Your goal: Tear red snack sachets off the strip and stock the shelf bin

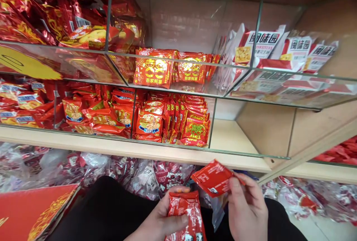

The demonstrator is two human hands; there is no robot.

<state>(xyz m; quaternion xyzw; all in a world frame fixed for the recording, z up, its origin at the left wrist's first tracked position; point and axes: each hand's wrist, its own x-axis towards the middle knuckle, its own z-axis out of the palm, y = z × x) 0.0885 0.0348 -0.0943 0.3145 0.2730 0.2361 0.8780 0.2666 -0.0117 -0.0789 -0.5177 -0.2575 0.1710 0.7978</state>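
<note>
My left hand point(170, 215) is closed around a red snack packet point(187, 211), thumb across its front; more packets may lie behind it, but I cannot tell. Pinched between thumb and fingers of my right hand point(248, 205) is another red snack packet point(213, 177), tilted, its printed back towards me. A piece of clear plastic point(218, 211) hangs below that packet. Both hands are in front of the lower shelf, above my dark-clothed legs. Closest on that shelf stand red packets with a green and gold double sign point(195, 128).
Glass dividers split the shelves into bins. Red-gold packets point(154, 68) and white cracker packets point(297, 49) fill the upper shelf. A glass front edge point(251, 154) borders the lower one. Bagged goods point(173, 174) lie underneath. A red box point(36, 211) stands at left, below a yellow price tag point(28, 62).
</note>
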